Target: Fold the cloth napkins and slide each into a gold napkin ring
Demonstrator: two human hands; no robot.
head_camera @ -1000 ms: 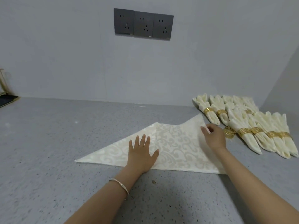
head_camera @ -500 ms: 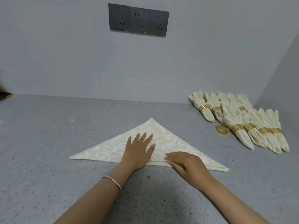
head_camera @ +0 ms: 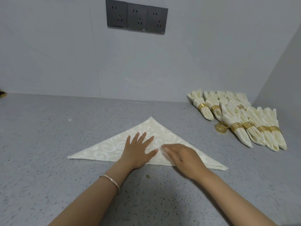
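A cream patterned napkin (head_camera: 104,148) lies flat on the grey counter (head_camera: 48,185), folded into a wide triangle with its point toward the wall. My left hand (head_camera: 138,151) rests flat on the middle of the cloth, fingers spread. Just right of it, my right hand (head_camera: 182,158) presses flat on the folded right half, fingers straight and pointing left. A loose gold napkin ring (head_camera: 221,127) lies on the counter to the right of the napkin.
Several folded napkins in gold rings (head_camera: 239,126) lie in rows at the back right, near the corner of the walls. A dark triple socket panel (head_camera: 136,16) is on the back wall. A dark object (head_camera: 2,94) shows at the far left edge.
My right hand folded the napkin's far right corner over toward the middle and now presses it flat near the front edge. The cloth went from a lopsided shape to a triangle. My left hand stayed put.
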